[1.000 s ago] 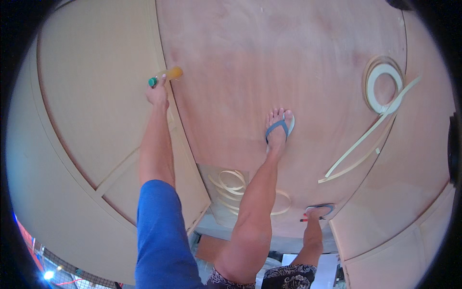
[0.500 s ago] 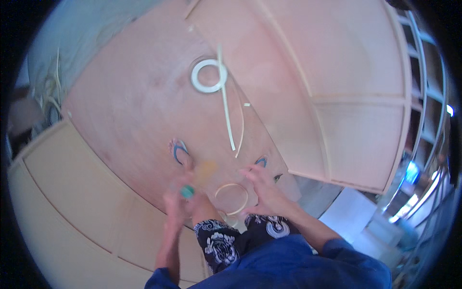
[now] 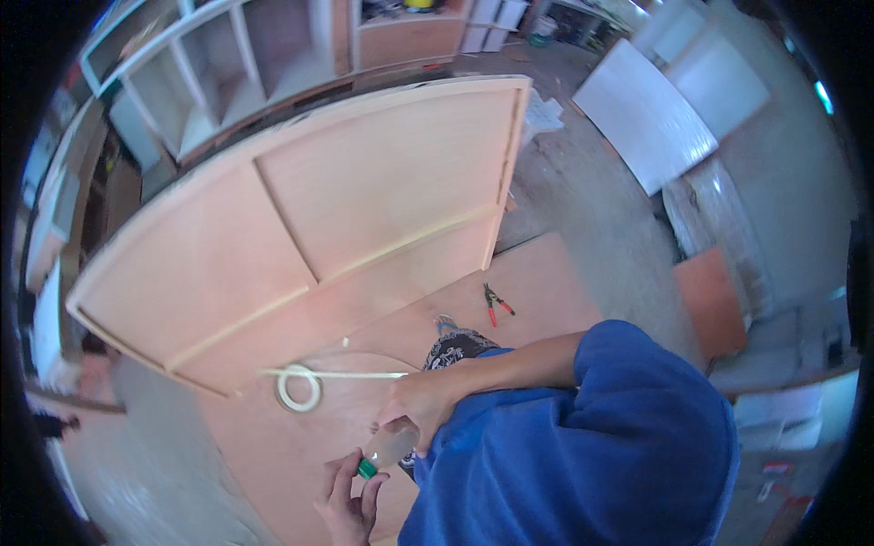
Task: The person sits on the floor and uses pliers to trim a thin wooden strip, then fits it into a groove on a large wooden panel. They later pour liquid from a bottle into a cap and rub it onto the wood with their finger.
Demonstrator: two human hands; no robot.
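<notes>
A small clear bottle (image 3: 393, 443) with a yellowish tint lies between my two hands, tilted, its green cap (image 3: 367, 468) toward the lower left. My right hand (image 3: 421, 402) is wrapped round the bottle's body. With thumb and fingertips, my left hand (image 3: 342, 499) pinches the green cap. Beyond the hands a white ring-shaped roll of strip (image 3: 283, 389) rests on the pinkish board, and a pale straight strip (image 3: 360, 375) runs from it toward my right hand. Red-handled pliers (image 3: 492, 314) lie on the same board, past my right forearm.
A large framed wooden panel (image 3: 218, 264) stands tilted on the board (image 3: 546, 273) in front of me. White open shelving (image 3: 246, 64) runs behind it. White panels (image 3: 646, 114) and an orange-brown board (image 3: 712, 305) are at the right.
My view has swung to the right, bringing the shelving and pliers into sight. My right hand, empty with its fingers apart before, now grips the bottle. My left hand stays at the green cap.
</notes>
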